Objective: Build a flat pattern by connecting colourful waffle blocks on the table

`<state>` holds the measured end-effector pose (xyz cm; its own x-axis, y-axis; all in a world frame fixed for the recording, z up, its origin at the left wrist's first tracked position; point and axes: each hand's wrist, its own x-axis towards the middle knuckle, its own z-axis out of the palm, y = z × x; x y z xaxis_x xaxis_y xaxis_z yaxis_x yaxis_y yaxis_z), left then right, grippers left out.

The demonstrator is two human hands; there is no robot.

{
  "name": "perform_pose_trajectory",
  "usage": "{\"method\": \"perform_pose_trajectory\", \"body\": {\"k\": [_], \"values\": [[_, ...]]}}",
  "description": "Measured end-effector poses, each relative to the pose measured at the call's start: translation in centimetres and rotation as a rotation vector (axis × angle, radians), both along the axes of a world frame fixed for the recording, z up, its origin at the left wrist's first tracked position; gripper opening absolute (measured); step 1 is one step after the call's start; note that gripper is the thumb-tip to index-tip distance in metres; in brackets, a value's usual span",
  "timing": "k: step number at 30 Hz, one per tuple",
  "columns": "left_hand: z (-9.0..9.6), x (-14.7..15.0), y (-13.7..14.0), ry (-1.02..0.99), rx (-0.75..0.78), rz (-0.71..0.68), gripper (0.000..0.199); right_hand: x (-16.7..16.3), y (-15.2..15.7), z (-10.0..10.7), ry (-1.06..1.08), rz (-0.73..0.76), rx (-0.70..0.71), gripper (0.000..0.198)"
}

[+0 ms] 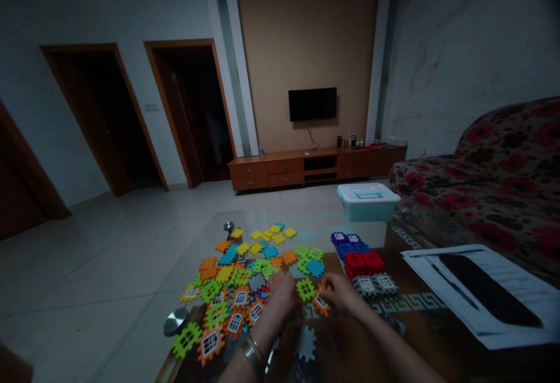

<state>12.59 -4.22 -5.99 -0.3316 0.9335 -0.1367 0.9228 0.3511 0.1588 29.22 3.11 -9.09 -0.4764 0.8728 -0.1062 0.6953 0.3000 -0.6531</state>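
Many flat plastic interlocking tiles in green, orange, yellow and blue lie scattered on a glass coffee table. My left hand, bracelets on the wrist, rests among them beside a green tile. My right hand holds an orange window tile at its fingertips. Just right of my hands stand sorted stacks: purple and blue, red, and grey window tiles. A grey tile lies near my forearms.
A teal storage box with a white lid sits at the table's far end. Papers with a dark flat object lie at right. A floral sofa flanks the table. A TV cabinet and doorways stand across the tiled floor.
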Motion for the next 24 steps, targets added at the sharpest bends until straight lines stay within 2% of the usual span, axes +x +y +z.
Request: {"method": "perform_pose_trajectory", "body": {"k": [2,4,8,12,15,17,20,24], "values": [[0.4,-0.1,-0.2,0.038,0.008,0.015,0.049,0.8,0.3,0.4,0.086,0.003,-0.048,0.027],[0.9,-0.5,-0.3,0.072,0.025,0.044,0.044,2.1,0.5,0.7,0.161,0.021,-0.104,0.034],[2.1,-1.7,-0.3,0.109,0.077,0.090,0.034,6.0,1.1,1.3,0.268,0.066,-0.092,0.029],[2.6,-1.5,-0.1,0.054,0.292,0.033,0.036,10.7,2.3,1.3,0.180,-0.041,-0.012,0.032],[2.1,0.8,-0.1,-0.097,0.465,-0.151,0.039,14.2,3.4,0.5,0.039,-0.152,0.046,0.037],[1.4,3.0,-0.3,-0.186,0.500,-0.273,0.039,16.1,3.9,0.0,-0.049,-0.214,0.062,0.038],[0.3,6.3,-0.7,-0.268,0.436,-0.379,0.040,18.1,4.1,-0.4,-0.143,-0.275,0.051,0.037],[-1.0,9.9,-0.9,-0.293,0.254,-0.433,0.043,18.7,3.4,0.0,-0.217,-0.302,-0.017,0.039]]}}
